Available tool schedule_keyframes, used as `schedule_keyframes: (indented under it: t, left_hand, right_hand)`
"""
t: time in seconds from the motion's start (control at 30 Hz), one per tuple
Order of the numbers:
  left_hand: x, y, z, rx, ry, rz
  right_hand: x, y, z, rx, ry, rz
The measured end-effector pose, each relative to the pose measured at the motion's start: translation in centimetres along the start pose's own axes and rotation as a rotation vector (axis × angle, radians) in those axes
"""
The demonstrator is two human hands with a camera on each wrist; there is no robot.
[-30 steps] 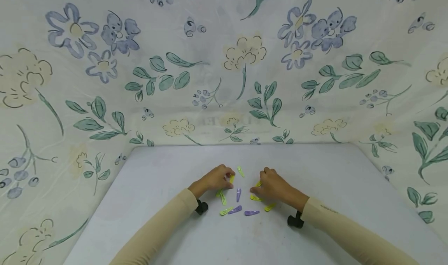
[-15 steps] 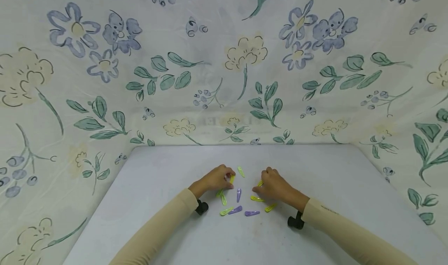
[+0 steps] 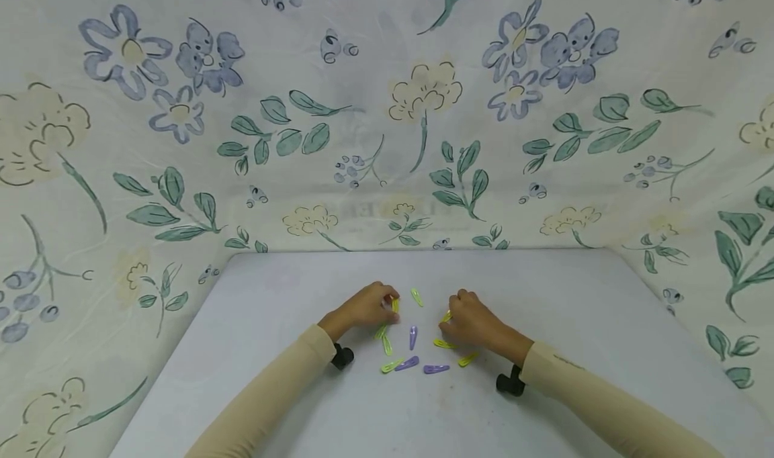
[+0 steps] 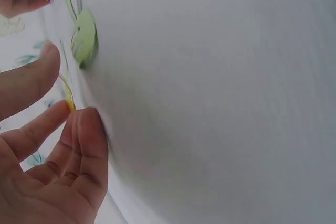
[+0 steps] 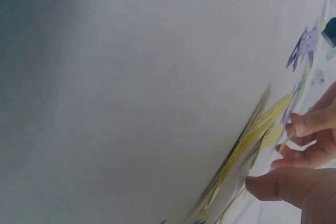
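Note:
In the head view my left hand (image 3: 367,305) pinches a yellow snap hair clip (image 3: 396,305) between thumb and fingers, low over the white table. Beneath and beside it lie light green hair clips (image 3: 387,344). My right hand (image 3: 474,320) holds another yellow hair clip (image 3: 446,317) at its fingertips, partly hidden by the hand. A second yellow clip (image 3: 444,344) lies under that hand, and a third yellow clip (image 3: 467,360) lies nearer the front. In the left wrist view, a green clip (image 4: 84,38) is close to the left thumb (image 4: 31,85).
Between the hands lies a purple clip (image 3: 413,338). Two more purple clips (image 3: 436,369) and a green clip (image 3: 392,365) lie in front, and one green clip (image 3: 416,297) lies farther back. Flower-patterned cloth (image 3: 387,142) rises behind the white table (image 3: 272,290).
My left hand has shifted slightly left, carrying its yellow hair clip. The right hand has barely moved, and the clips on the table lie as before.

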State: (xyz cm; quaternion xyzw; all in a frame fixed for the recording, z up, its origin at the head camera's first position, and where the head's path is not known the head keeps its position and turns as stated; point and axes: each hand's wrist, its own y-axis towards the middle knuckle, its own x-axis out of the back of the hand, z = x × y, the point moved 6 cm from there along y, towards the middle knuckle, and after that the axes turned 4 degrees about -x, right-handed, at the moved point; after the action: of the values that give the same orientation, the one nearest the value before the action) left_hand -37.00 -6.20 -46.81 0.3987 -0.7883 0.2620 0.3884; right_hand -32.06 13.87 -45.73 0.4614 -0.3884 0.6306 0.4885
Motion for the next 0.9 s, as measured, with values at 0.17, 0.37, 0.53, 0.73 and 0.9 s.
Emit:
schedule_keyframes:
  t: [0.17,0.37,0.53,0.73,0.9]
  left_hand:
    - [0.7,-0.4,0.7,0.005,0.02,-0.016]
    - [1.4,-1.0,1.5,0.019,0.038,-0.042]
    - [2.2,-1.6,2.4,0.062,0.036,-0.065]
    - [2.9,-1.8,3.8,0.1,0.054,-0.08]
    - [3.3,-2.2,4.2,0.118,0.04,-0.085]
  right_hand:
    - [0.2,-0.2,0.4,0.018,-0.017,-0.014]
    - [0.1,-0.2,0.6,0.032,-0.01,-0.015]
    - [0.3,-0.1,0.8,0.036,-0.006,-0.022]
    - [0.5,-0.1,1.1,0.024,0.001,-0.007]
    - [0.6,-0.2,1.3,0.057,0.025,0.001]
